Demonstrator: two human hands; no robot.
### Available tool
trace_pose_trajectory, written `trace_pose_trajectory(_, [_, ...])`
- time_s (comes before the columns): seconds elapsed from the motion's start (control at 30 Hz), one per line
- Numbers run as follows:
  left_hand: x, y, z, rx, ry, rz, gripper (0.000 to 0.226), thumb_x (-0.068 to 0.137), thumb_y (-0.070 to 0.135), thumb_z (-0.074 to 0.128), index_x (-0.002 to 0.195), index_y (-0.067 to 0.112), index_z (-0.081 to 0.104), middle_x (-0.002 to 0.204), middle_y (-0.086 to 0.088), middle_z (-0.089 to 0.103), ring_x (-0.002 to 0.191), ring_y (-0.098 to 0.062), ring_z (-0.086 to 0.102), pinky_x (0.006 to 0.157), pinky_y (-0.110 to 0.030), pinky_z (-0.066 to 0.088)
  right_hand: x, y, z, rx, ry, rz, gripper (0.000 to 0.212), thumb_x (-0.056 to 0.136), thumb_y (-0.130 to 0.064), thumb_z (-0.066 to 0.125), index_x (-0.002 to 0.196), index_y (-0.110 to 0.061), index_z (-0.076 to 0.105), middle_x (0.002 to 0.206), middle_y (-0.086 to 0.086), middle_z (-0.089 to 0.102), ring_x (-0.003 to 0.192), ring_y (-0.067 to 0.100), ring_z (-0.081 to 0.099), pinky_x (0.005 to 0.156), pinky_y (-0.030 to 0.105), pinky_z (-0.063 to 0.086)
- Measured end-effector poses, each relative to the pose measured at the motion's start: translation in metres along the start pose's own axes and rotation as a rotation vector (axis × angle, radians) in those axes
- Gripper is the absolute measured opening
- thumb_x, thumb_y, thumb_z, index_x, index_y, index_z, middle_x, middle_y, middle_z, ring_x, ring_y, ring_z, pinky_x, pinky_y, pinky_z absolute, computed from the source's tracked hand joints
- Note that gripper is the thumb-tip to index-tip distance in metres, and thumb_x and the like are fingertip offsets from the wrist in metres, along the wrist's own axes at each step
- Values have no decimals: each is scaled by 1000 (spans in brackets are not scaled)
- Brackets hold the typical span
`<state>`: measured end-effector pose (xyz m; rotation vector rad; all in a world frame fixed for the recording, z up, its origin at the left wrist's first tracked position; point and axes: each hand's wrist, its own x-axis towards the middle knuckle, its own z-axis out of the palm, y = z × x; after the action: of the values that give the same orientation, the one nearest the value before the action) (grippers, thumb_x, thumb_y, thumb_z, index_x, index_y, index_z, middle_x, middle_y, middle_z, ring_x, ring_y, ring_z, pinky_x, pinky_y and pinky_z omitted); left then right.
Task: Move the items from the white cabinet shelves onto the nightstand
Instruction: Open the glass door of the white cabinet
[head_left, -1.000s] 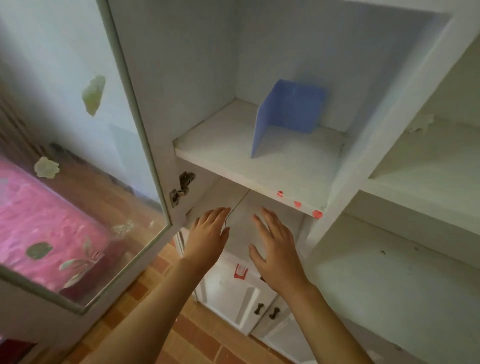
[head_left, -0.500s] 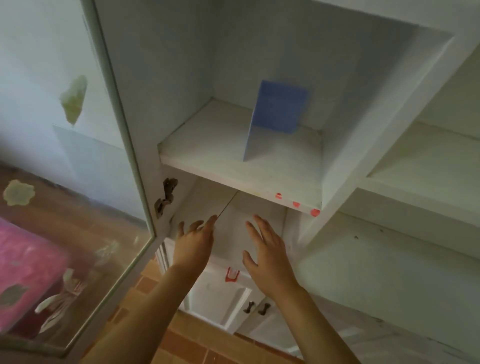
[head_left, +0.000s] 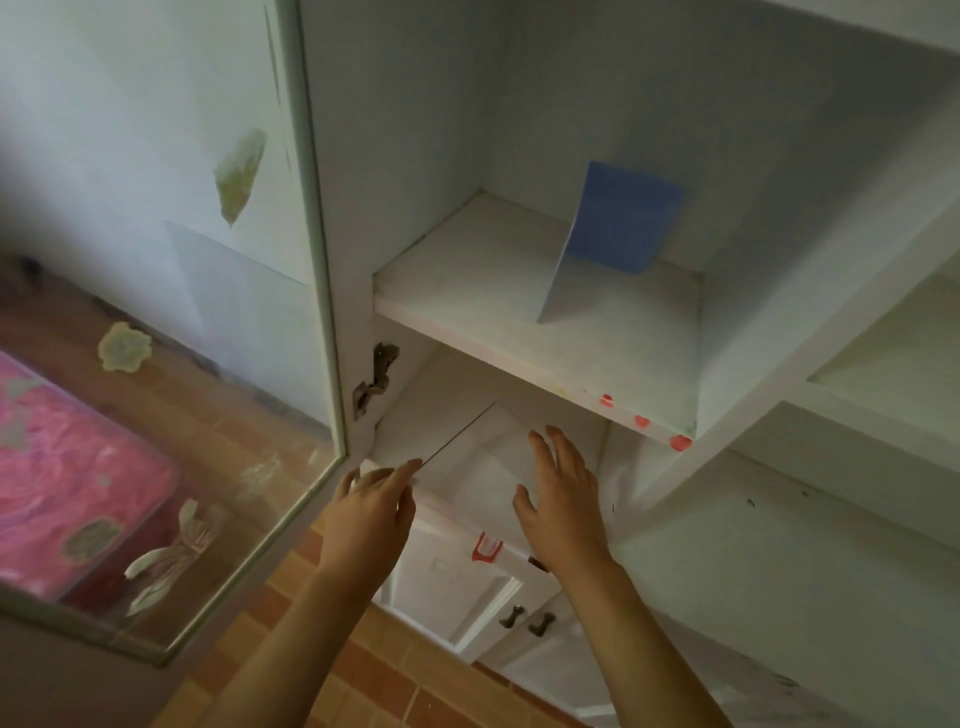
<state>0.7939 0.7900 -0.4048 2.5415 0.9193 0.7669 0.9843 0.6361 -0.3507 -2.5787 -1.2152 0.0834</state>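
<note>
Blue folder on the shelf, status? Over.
Both hands open, left hand and right hand below the shelf. Blue folder standing, untouched. Glass door swung open; nothing blocking.

Looks like a home bedroom: white cabinet (head_left: 519, 322) w/ glass door (head_left: 171, 364), pink bed cover (head_left: 67, 467) seen thru it, tiled floor (head_left: 363, 686).

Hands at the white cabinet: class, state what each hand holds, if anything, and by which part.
Nothing is held. The left hand and right hand reach with straight fingers toward the lower shelf; the blue folder stands untouched on the shelf above.
</note>
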Motion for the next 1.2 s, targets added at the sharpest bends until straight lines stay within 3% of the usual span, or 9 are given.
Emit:
trace_pose_trajectory(0.2, [6, 14, -5, -26, -42, -89, 27, 99, 28, 65, 126, 27, 67, 106, 6, 78, 100, -20, 74, 102, -49, 54, 2, -1, 5, -12, -10, 8, 72, 104, -30, 59, 164, -17, 20, 168, 3, 21, 151, 20, 30, 116, 33, 43])
trace_pose_trajectory(0.37, [4, 20, -2, -67, -42, -79, 18, 97, 22, 68, 115, 22, 68, 102, 7, 78, 81, -15, 75, 69, -35, 61, -2, 2, 8, 37, 27, 0, 66, 100, -16, 66, 158, -18, 33, 155, 5, 35, 136, 20, 44, 102, 30, 56])
trace_pose_trajectory(0.43, [3, 19, 0, -84, -51, -77, 17, 97, 19, 68, 114, 21, 67, 100, 6, 77, 79, -15, 74, 63, -34, 61, -4, 3, 8, 47, 31, -1, 65, 99, -12, 67, 155, -19, 36, 152, 6, 38, 133, 19, 47, 97, 30, 58])
trace_pose_trajectory(0.6, [-1, 16, -2, -109, -56, -62, 16, 97, 16, 68, 113, 19, 68, 100, 4, 77, 78, -15, 73, 61, -33, 61, -8, 1, 5, 50, 75, 45, 52, 102, -8, 62, 150, -18, 46, 143, 5, 49, 122, 19, 57, 91, 28, 59])
trace_pose_trajectory(0.77, [-4, 13, -15, -55, -66, -128, 16, 100, 21, 64, 114, 22, 70, 106, 7, 76, 75, -14, 72, 63, -34, 60, -6, 8, 3, 51, 94, 79, 26, 108, -9, 51, 128, -10, 66, 120, 6, 65, 100, 18, 66, 78, 20, 49])
trace_pose_trajectory(0.97, [-16, 27, -27, -12, 9, -215, 18, 95, 21, 69, 112, 27, 72, 107, 10, 70, 75, -8, 68, 59, -29, 57, -3, 10, -3, 97, 90, -51, 25, 108, -11, 51, 126, -10, 68, 118, 4, 66, 97, 16, 67, 83, 27, 58])
trace_pose_trajectory(1.07, [-27, 42, -30, 7, 86, -228, 18, 89, 17, 76, 105, 25, 74, 101, 9, 70, 70, -7, 66, 54, -20, 46, -2, 16, -11, 132, 82, -116, 26, 107, -11, 51, 128, -10, 67, 121, 5, 65, 98, 18, 68, 85, 32, 59])
trace_pose_trajectory(1.2, [-51, 64, -29, 21, 153, -311, 19, 88, 19, 78, 105, 27, 75, 101, 11, 69, 66, -2, 61, 55, -18, 42, -9, 27, -18, 165, 62, -205, 25, 108, -13, 51, 128, -12, 66, 120, 2, 65, 98, 16, 68, 87, 30, 60])
